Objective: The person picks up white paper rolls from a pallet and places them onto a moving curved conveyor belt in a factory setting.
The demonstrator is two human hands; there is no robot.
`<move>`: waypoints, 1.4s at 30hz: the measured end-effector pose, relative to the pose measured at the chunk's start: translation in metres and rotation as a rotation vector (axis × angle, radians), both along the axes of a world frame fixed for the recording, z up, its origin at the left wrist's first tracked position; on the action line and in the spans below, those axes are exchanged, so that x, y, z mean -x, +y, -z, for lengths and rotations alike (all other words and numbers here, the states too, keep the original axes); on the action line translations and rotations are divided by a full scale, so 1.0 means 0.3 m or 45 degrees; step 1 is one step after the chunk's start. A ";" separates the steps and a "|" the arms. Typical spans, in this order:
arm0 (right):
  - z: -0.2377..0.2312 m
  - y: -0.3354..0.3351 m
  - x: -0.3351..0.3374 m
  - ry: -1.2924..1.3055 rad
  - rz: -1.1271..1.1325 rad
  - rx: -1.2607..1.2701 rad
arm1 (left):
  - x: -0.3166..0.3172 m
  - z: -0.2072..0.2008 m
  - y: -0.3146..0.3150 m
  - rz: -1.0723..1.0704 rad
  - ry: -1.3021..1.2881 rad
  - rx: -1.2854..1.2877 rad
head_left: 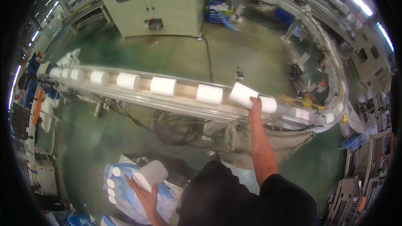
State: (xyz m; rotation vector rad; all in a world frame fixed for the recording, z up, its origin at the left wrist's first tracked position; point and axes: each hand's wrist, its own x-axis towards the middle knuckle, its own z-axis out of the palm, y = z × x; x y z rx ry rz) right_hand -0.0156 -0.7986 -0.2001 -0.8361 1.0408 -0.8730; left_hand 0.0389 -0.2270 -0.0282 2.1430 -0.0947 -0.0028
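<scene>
My right hand (pixel 254 108) reaches out over the conveyor and grips a white roll (pixel 243 94), tilted against the line of rolls. Just right of it, partly behind my fingers, another white roll (pixel 268 105) lies on the belt. Near my left leg, my left hand (pixel 145 196) holds a thick white roll (pixel 153 174), thumb on one side and fingers on the other. That roll is above a blue plastic bag (pixel 163 205), where several narrower white rolls (pixel 112 183) stick out at the left side.
The conveyor (pixel 180 103) crosses from left to right, carrying several spaced white rolls (pixel 163 86), then curves away at the right. Beneath it lie coiled cables (pixel 178 127) and a pale sack (pixel 243 138). A large cream machine cabinet (pixel 161 6) stands beyond, beside blue crates (pixel 218 10).
</scene>
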 end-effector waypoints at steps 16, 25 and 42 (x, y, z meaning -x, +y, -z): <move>-0.155 0.452 -0.292 0.708 -0.643 1.118 | -0.060 0.020 -0.058 0.123 -0.082 0.481; -0.582 0.890 -0.003 -0.119 -1.820 0.453 | -0.065 0.021 -0.224 0.330 0.088 0.743; -0.337 0.518 0.276 -0.485 -0.648 -0.273 | -0.048 0.181 -0.252 0.466 0.439 0.635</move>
